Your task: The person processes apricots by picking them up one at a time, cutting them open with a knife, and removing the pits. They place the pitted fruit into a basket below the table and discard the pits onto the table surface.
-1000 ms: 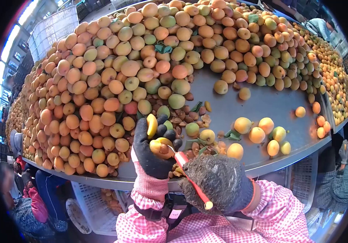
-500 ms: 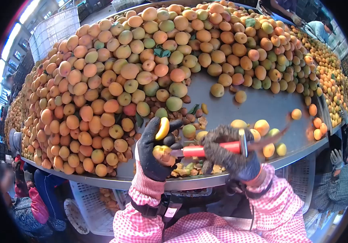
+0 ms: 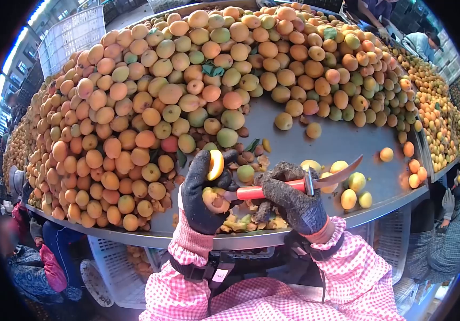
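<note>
My left hand (image 3: 198, 198), in a black glove, is closed around a cut apricot piece (image 3: 215, 200) with brown at its middle. A yellow apricot half (image 3: 215, 165) is held upright between its upper fingers. My right hand (image 3: 294, 195), in a dark, dirty glove, grips a red-handled knife (image 3: 250, 192). The curved blade (image 3: 342, 174) points up and to the right, away from the fruit. At the handle's other end, a short metal tip meets the cut apricot piece in my left hand. Apricot scraps (image 3: 246, 222) lie below my hands on the metal table (image 3: 342, 139).
A big apricot heap (image 3: 150, 101) covers the table's left and back. Several loose yellow apricots (image 3: 356, 182) lie right of my right hand. White crates (image 3: 117, 262) stand under the table edge. Other people are at both sides; one gloved hand (image 3: 447, 203) shows at right.
My right hand and the knife have shifted a little left and up, and the blade has swung upward. My left hand still holds the apricot pieces. The view has shifted slightly.
</note>
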A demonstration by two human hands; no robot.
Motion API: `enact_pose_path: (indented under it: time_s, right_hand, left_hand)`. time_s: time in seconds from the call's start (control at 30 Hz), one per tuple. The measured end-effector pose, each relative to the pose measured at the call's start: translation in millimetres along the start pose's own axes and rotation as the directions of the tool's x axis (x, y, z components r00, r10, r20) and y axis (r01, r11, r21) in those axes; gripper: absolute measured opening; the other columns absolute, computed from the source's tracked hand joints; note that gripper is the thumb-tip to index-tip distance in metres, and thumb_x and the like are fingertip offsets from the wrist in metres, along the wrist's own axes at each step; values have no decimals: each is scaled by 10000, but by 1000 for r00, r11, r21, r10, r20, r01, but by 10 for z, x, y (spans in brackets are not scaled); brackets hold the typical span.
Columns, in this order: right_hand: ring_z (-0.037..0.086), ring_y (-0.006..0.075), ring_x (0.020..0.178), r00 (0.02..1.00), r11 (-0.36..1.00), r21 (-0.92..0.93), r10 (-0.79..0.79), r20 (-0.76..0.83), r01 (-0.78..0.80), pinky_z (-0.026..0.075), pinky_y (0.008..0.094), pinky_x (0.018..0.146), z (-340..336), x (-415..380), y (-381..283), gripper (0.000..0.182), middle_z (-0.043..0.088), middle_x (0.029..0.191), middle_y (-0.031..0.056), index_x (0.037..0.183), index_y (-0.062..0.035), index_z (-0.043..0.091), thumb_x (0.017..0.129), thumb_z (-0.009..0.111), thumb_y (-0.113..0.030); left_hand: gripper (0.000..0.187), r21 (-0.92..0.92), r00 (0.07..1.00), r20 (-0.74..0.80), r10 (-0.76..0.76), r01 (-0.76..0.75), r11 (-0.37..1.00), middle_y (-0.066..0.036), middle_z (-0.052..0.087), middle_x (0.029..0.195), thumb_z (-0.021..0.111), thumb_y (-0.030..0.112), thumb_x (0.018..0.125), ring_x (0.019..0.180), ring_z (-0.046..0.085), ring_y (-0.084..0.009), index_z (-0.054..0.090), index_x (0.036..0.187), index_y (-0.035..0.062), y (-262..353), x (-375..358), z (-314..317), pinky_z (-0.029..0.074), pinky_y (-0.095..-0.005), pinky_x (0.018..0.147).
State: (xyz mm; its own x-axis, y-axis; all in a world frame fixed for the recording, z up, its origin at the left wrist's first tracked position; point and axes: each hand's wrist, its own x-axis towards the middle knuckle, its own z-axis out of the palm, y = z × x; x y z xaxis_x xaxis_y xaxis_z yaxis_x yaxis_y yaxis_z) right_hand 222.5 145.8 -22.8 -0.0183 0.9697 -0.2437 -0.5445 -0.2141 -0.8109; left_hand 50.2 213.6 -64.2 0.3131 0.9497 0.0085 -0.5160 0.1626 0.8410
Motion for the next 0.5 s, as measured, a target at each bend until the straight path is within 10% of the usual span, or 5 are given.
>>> enact_pose_path:
  time_s: [0.1,0.17,0.27,0.37,0.5]
  right_hand:
    - [617,146,615,995,976,-199,-101,-24,94,496,265,532,227,-70,0,150,630,812,91,944,16,585,839,645,-73]
    - [625,206,673,850,603,-607,-445,282,517,479,318,572,245,-97,26,210,613,825,89,946,-20,604,754,684,-49]
    - [628,230,748,758,402,-686,-553,346,606,488,320,627,198,-149,178,263,611,848,87,956,-32,607,712,694,-76]
    - [641,156,668,984,921,-347,-172,44,177,510,274,530,174,-155,-97,218,633,875,74,1029,-4,594,827,644,-71]
    - [647,151,684,995,993,-65,-93,24,94,535,231,538,-30,10,34,143,631,894,70,944,45,582,868,617,-71]
  left_hand:
    - [515,516,983,173,64,-146,844,-164,593,1147,616,-35,800,864,620,-168,433,1276,35,50,48,-155,529,-303,729]
    - [529,527,975,208,84,-184,830,-159,607,1118,623,-37,789,836,624,-170,436,1279,35,68,52,-142,528,-304,719]
    - [362,540,896,354,267,-429,724,-219,585,1119,534,42,900,671,486,-99,451,1251,7,21,16,-53,464,-242,637]
    - [477,444,947,167,274,-320,837,-226,578,1138,540,-48,845,709,484,-79,411,1297,28,-21,-10,-7,461,-232,644]
    - [441,450,961,152,233,-277,849,-211,605,1095,537,-35,845,721,493,-71,431,1270,19,-72,2,9,457,-217,651]
